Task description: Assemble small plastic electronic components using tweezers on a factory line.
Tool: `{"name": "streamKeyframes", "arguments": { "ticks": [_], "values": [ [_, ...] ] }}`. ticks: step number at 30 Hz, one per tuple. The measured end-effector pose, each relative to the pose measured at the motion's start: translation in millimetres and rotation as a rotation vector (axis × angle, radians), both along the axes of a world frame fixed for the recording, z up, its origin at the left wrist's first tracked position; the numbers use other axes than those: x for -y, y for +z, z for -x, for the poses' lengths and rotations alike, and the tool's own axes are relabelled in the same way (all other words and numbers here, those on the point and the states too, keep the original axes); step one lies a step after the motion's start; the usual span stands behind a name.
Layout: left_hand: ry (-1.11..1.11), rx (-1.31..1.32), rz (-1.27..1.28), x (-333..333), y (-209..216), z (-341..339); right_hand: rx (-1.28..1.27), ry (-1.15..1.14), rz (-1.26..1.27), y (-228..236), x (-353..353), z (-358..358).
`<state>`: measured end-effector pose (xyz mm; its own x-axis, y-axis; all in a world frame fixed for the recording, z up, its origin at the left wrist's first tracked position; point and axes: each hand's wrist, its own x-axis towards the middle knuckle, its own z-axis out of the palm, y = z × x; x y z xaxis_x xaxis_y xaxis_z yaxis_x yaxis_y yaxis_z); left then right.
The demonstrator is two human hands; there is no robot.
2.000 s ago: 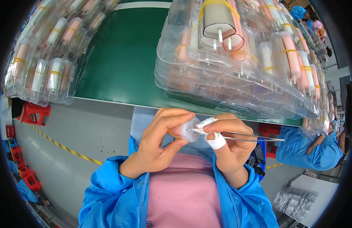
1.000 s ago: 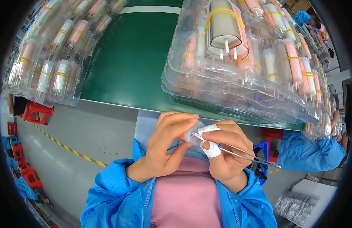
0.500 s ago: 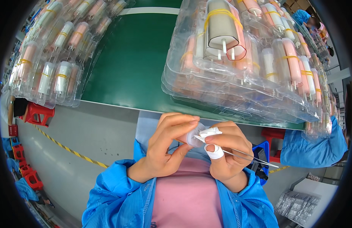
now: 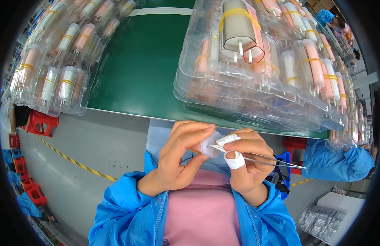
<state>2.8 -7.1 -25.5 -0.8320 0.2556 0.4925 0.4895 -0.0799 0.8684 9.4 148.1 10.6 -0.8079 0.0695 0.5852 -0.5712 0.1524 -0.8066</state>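
Note:
My left hand (image 4: 179, 153) holds a small translucent cylinder (image 4: 211, 144) between thumb and fingers, its end turned to the right. Thin metal tweezers (image 4: 282, 163) are pinched in my right hand (image 4: 253, 162). White wraps cover the tips of my right thumb and a finger. The tweezers' tips reach the end of the cylinder; whether they grip anything there is too small to tell. Both hands are held in front of my chest, just off the near edge of the green table (image 4: 136, 82).
Stacked clear plastic trays (image 4: 247, 90) with pink, white and grey cylinders in yellow bands rise at the right; more trays (image 4: 54, 82) stand at the left. A blue bin (image 4: 285, 160) sits below my right hand. A co-worker's blue sleeve (image 4: 335, 162) is beyond, near red stools.
My right hand has shifted slightly to the right, and the tweezers' rear end has swung a little up and right. My left hand and the cylinder have hardly moved.

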Motion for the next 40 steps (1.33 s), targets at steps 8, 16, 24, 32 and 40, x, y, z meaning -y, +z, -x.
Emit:
{"name": "streamKeyframes", "arguments": {
  "ticks": [8, 16, 24, 32, 40],
  "values": [
    [0.015, 0.026, -0.022, 0.8, 0.5, -0.4, 0.043, 0.034, 0.061, 1.5, 1.8, -0.9],
    [-0.076, 0.066, -0.121, -0.3, -1.9, 0.1, 0.107, 0.041, 0.198, -1.7, -6.7, -1.5],
    [-0.069, 0.065, -0.099, 0.5, -0.5, 0.3, 0.097, 0.038, 0.085, 3.2, -7.9, -1.2],
    [-0.061, 0.052, -0.097, 0.4, -1.1, 0.3, 0.104, 0.036, 0.035, 6.1, -8.0, -1.7],
    [-0.062, 0.047, -0.092, 1.7, -2.7, 0.6, 0.094, 0.037, 0.014, 5.5, -7.5, -1.2]
  ]
}}
